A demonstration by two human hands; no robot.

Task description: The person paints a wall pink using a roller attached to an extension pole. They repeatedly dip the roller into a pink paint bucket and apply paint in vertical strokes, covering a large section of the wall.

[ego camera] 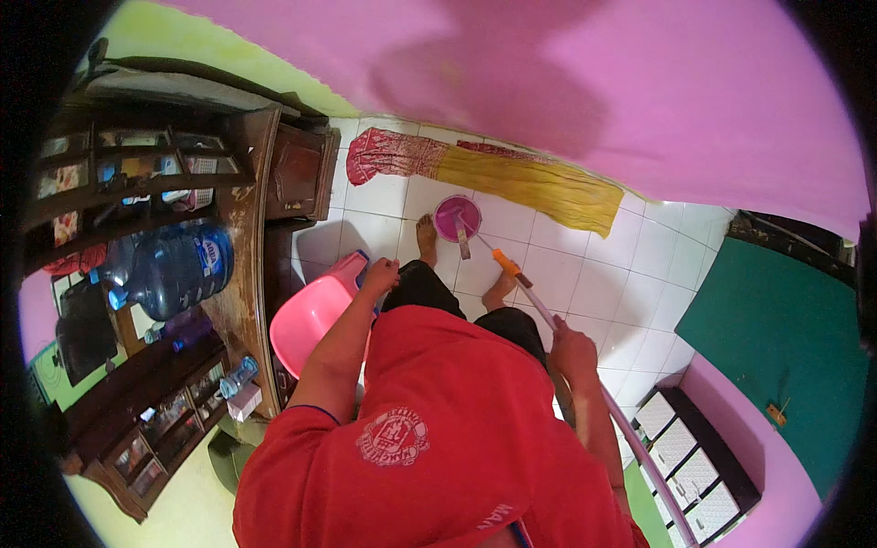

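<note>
My right hand (573,348) is closed around a long metal extension pole (541,306) with an orange grip (505,262). The pole runs from behind me on the right down to a bucket of pink paint (449,228) on the floor between my feet. What is on its far end is hard to make out inside the bucket. A flat, stained stick (464,246) leans over the bucket's near rim. My left hand (382,277) hangs by my left thigh with curled fingers and nothing visible in it. A pink plastic chair (312,325) stands beside that arm.
A yellow and red patterned cloth (527,194) lies on white floor tiles (373,196) along a pink wall (658,123). On the left, a wooden cabinet (245,274) holds water bottles (181,270). A green door-like panel (774,342) and a white-fronted drawer unit (685,466) are right.
</note>
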